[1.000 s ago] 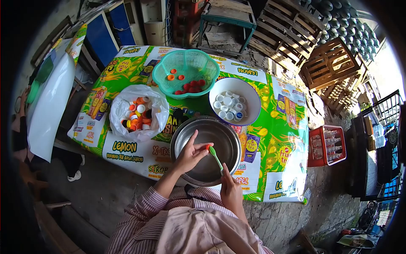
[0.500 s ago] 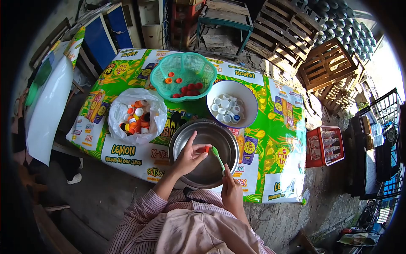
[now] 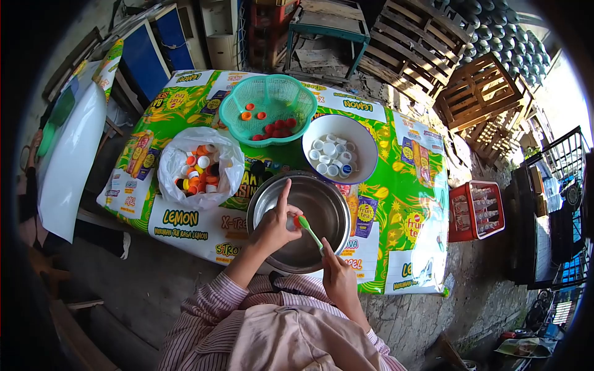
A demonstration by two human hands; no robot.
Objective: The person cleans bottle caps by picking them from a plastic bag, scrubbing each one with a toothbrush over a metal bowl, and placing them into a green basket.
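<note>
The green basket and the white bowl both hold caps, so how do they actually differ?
The basket is green with tiny holes all over, while the bowl is plain white and solid-walled.
The basket has a wavy rim; the bowl's is smoothly round with a dark edge.
The basket holds red caps and orange caps; the bowl holds mostly white caps.
Both stand open-topped on the table.

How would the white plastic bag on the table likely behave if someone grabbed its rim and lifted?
The plastic bag would probably be floppy, since its thin walls are crumpled and folded. Its heap of small caps would likely shift and sag toward the bottom. Because the mouth gapes open, some might spill if it tipped.
</note>
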